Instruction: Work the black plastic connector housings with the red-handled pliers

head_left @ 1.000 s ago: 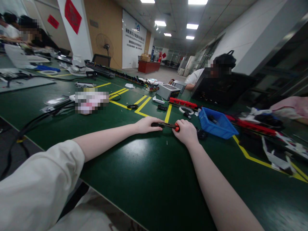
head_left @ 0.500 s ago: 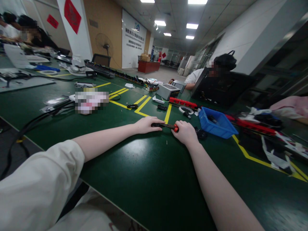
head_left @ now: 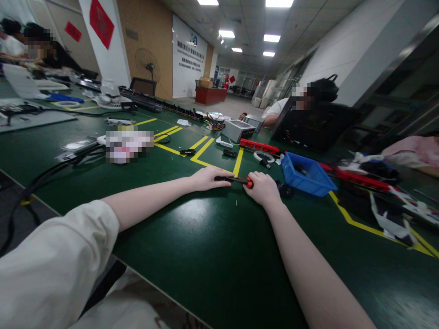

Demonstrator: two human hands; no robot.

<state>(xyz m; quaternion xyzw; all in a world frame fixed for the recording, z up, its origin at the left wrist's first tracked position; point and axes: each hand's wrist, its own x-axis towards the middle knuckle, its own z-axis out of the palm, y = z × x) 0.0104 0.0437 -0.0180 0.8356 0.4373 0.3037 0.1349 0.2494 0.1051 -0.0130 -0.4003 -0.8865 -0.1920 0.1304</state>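
Note:
Both my hands rest on the green table (head_left: 212, 256) and hold one tool between them. My right hand (head_left: 263, 188) is closed round the red handle end of a screwdriver (head_left: 237, 180). Its dark shaft runs left to my left hand (head_left: 207, 177), whose fingers are closed over the shaft's far end and hide whatever lies under them. A tiny pale speck (head_left: 236, 201), perhaps a screw, lies on the table just in front of the tool.
A blue bin (head_left: 307, 175) stands right of my right hand, with red strips (head_left: 356, 179) and white scraps beyond. Yellow floor-tape lines (head_left: 202, 150) cross the table. Black cables (head_left: 51, 171) lie at left. A person (head_left: 308, 103) sits opposite behind a black case; others work far left.
My hands have stayed on the screwdriver; only the view has shifted slightly.

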